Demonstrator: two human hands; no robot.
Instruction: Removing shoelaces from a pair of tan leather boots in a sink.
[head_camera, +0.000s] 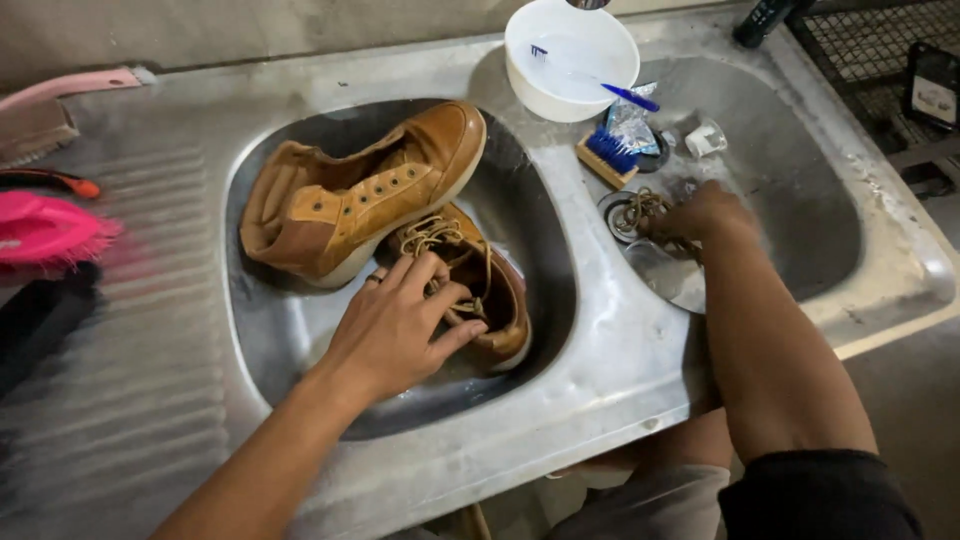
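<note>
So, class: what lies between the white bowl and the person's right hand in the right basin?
In the head view, between the white bowl and the right hand lie a blue-bristled brush and a small crumpled packet.

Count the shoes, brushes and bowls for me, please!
Tan leather lace-up shoes: 2
Brushes: 4, one blue-bristled wooden, one pink plastic, one pink-handled, one blue toothbrush
Round white plastic bowl: 1
Total: 7

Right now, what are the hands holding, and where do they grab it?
The left hand rests on the laced boot in the left basin, fingers on its laces. The right hand grips a loose shoelace by one end of the bundle, over the right basin's drain.
</note>
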